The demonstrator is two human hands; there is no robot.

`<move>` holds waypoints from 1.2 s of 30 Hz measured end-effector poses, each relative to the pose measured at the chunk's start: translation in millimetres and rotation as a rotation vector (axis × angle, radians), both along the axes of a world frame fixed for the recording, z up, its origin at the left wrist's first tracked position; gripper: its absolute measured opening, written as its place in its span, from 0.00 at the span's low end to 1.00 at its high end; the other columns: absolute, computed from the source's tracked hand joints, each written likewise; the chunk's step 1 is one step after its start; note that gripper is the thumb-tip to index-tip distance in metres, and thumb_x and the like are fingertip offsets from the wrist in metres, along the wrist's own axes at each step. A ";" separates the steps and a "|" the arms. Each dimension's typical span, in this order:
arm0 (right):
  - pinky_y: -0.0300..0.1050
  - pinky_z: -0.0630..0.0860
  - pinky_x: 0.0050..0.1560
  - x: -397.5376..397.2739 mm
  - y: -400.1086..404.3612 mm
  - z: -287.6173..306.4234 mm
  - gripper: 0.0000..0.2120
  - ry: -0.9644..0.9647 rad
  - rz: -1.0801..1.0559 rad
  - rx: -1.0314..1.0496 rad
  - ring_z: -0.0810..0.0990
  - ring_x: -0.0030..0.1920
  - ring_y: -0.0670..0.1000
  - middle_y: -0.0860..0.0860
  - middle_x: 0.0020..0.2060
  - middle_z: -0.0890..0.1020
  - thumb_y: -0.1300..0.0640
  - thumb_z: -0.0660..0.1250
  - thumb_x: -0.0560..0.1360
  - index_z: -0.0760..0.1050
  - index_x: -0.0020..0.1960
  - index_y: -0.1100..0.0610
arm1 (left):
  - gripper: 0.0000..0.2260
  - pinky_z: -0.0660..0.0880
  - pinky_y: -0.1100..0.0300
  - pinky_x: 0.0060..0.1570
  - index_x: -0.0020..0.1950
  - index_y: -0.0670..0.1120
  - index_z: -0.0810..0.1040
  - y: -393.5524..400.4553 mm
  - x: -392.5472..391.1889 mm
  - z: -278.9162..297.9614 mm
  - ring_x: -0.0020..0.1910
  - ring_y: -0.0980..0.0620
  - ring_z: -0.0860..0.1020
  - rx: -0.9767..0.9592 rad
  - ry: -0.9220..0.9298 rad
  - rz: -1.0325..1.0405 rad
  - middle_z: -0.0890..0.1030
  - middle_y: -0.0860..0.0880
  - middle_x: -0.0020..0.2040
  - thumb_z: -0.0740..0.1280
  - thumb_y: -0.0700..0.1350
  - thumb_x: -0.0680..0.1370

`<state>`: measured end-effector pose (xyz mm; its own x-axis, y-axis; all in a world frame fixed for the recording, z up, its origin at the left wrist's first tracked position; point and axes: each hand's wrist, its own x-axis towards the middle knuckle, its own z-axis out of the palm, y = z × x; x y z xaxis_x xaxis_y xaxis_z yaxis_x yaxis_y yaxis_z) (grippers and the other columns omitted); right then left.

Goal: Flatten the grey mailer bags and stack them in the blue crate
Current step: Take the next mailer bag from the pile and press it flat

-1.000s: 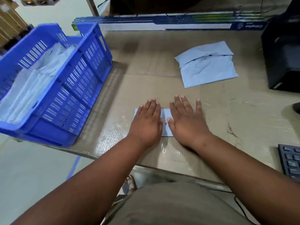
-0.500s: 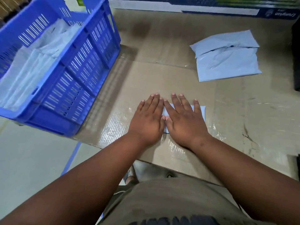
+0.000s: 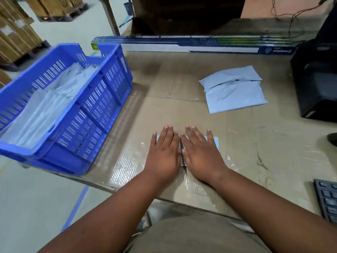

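Nearest the camera, both forearms reached forward over the near edge of the cardboard-covered table point(image 3: 182, 114). The left hand point(image 3: 165, 154) and the right hand point(image 3: 201, 154) lay palm down side by side, thumbs almost touching, fingers straight and together, grasping nothing but pressing flat on a small folded grey mailer bag point(image 3: 216, 143). Only slivers of that bag showed: a strip at the right past the little finger, a corner at the left, and a thin line between the two hands. It lay on a patch of glossy tape on the cardboard.

At the right edge, a dark keyboard point(image 3: 326, 199) was partly in view. To the left, a blue crate point(image 3: 102, 106) stood on the table's left end, with pale grey mailer bags point(image 3: 47, 106) stacked inside it.

Farther back and to the right, well apart from the hands, a crumpled grey mailer bag point(image 3: 235, 92) lay loose on the cardboard, wrinkled and puffed. A black device point(image 3: 317, 84) stood just beside it at the right. Along the far edge ran a long blue and white carton point(image 3: 191, 45)
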<state>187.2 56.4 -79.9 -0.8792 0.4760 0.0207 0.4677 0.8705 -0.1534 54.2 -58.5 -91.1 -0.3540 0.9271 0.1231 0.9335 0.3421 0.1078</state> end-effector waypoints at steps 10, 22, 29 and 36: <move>0.64 0.51 0.83 38.0 -1.7 -21.7 0.32 -0.052 0.052 -0.017 0.50 0.85 0.55 0.52 0.86 0.53 0.41 0.48 0.86 0.52 0.86 0.53 | 0.29 0.53 0.43 0.82 0.85 0.41 0.60 -14.9 16.3 -25.3 0.86 0.46 0.53 0.025 -0.004 -0.135 0.58 0.42 0.86 0.55 0.53 0.86; 0.67 0.41 0.82 44.1 4.7 -18.7 0.35 -0.111 0.020 -0.037 0.43 0.86 0.54 0.49 0.86 0.44 0.33 0.40 0.84 0.44 0.87 0.46 | 0.32 0.53 0.40 0.82 0.87 0.46 0.55 -21.5 4.8 -15.8 0.86 0.47 0.49 -0.095 -0.032 -0.097 0.52 0.45 0.87 0.47 0.59 0.86; 0.61 0.45 0.84 32.9 9.9 4.3 0.32 -0.031 0.034 -0.078 0.45 0.86 0.54 0.54 0.86 0.49 0.42 0.46 0.86 0.51 0.86 0.55 | 0.31 0.52 0.43 0.83 0.86 0.43 0.57 -26.7 -16.5 -3.0 0.86 0.46 0.50 -0.100 -0.047 -0.112 0.53 0.45 0.87 0.49 0.56 0.85; 0.58 0.42 0.84 40.1 3.9 -18.3 0.38 -0.092 0.043 -0.048 0.42 0.85 0.52 0.51 0.86 0.45 0.33 0.41 0.83 0.46 0.87 0.53 | 0.32 0.53 0.44 0.82 0.86 0.45 0.58 -31.3 -10.9 -16.6 0.85 0.48 0.54 -0.072 -0.040 -0.094 0.57 0.46 0.86 0.50 0.62 0.86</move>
